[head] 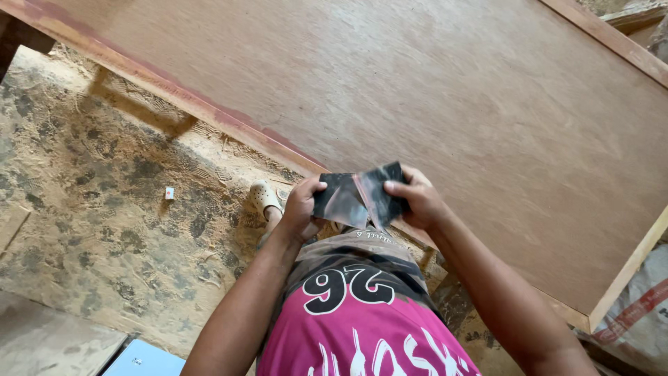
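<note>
**Folding the abrasive sheet at the panel edge**

Big plywood panel (pixel 431 90) fills the upper right of the view, lying flat with a reddish strip along its near long edge and a pale wood frame at its right edge. It's the surface here. Face looks dull and dusty, nothing lying on it.

Floor (pixel 104 209) on the left is packed with sawdust and shoe prints. One pale clog (pixel 265 196) stands just beside the panel's near edge. Small white scrap (pixel 169 193) sits well apart, further left. A sack shows at the lower right corner of the view, under the panel's frame.

Dark sheet of sandpaper (pixel 358 197) is held in the air over the near edge of the panel, not touching it. It's already creased into a shallow V down the middle, glossy dark side up.

Left hand (pixel 300 209): grip closed on the sheet's left edge, thumb on top. Right hand (pixel 417 198): grip closed on the right edge, fingers curled over the top.

My read on doing the fold well:
- keep both edges pinched evenly so the crease runs straight
- line up the corners before pressing flat
- a skewed crease would likely crack the grit unevenly
- keep it off the dusty floor
</note>
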